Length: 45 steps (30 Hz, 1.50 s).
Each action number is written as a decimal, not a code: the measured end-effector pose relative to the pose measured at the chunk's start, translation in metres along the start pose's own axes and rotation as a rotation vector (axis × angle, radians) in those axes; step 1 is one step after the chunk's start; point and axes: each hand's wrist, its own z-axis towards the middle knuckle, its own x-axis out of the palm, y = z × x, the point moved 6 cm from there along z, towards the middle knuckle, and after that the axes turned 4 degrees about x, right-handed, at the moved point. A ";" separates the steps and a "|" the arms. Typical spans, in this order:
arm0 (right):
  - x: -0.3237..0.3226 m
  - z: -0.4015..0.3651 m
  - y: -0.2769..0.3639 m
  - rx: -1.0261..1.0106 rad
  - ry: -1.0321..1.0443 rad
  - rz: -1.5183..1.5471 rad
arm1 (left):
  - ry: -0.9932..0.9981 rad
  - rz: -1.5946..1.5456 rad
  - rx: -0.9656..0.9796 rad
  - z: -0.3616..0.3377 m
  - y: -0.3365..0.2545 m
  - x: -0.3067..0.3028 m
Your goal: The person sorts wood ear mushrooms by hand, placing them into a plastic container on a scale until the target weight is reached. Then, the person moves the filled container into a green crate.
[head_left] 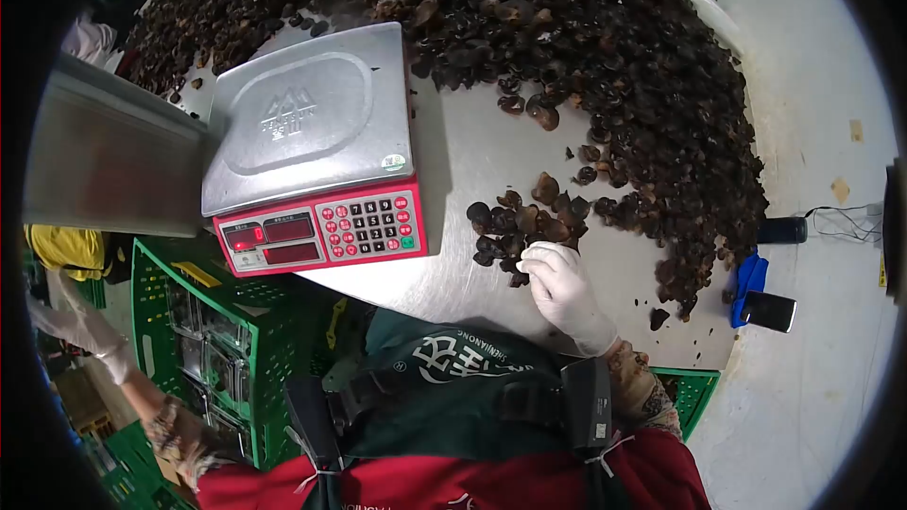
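Observation:
My right hand (567, 297), in a white glove, is at the near side of a small heap of dark brown wood ear mushrooms (529, 219) on the metal table (472, 146). Its fingers are bent and pressed together; whether a piece is between them cannot be seen. Far out to the left, beyond a green crate, my gloved left hand (87, 326) is stretched away from the table with fingers apart, and nothing shows in it. Left of the small heap stands a red digital scale (316, 227) with a bare steel pan (307, 113).
A large mound of wood ears (567, 0) covers the table's back and right. Clear plastic boxes (222, 368) fill a green crate (146, 307) below left. A grey metal-looking box (113, 151) stands beside the scale. A phone-like dark object (768, 312) and a blue holder (748, 283) lie right.

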 end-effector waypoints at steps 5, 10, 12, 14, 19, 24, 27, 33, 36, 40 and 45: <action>0.000 0.032 0.003 0.118 0.084 -0.106 | 0.183 -0.011 0.156 0.089 -0.004 0.033; 0.042 0.060 -0.001 0.112 0.295 -0.337 | 0.404 -0.088 0.150 0.149 -0.002 0.048; 0.046 0.058 -0.008 0.109 0.306 -0.336 | 0.541 -0.090 0.072 0.168 -0.007 0.043; 0.039 0.049 -0.018 0.130 0.268 -0.274 | 0.631 -0.197 -0.128 0.171 -0.016 0.033; -0.002 0.015 -0.030 0.060 -0.044 -0.135 | 0.839 -0.288 -0.078 0.190 -0.008 0.045; -0.012 -0.010 -0.042 0.104 -0.107 -0.037 | 0.642 -0.232 0.008 0.206 0.013 0.052; -0.014 -0.013 -0.042 0.093 -0.118 -0.022 | 0.310 0.098 0.025 0.230 0.050 0.050; -0.012 -0.006 -0.040 0.117 -0.172 -0.063 | -0.239 -0.115 0.289 0.202 -0.043 -0.021; -0.011 0.004 -0.034 0.052 -0.184 -0.083 | 0.120 -0.364 0.289 0.091 -0.063 0.025; -0.007 0.025 -0.025 0.091 -0.074 -0.125 | 0.337 -0.386 0.564 -0.020 -0.195 0.031; 0.014 0.037 -0.023 0.002 0.175 -0.294 | 0.527 -0.628 0.613 -0.080 -0.255 0.030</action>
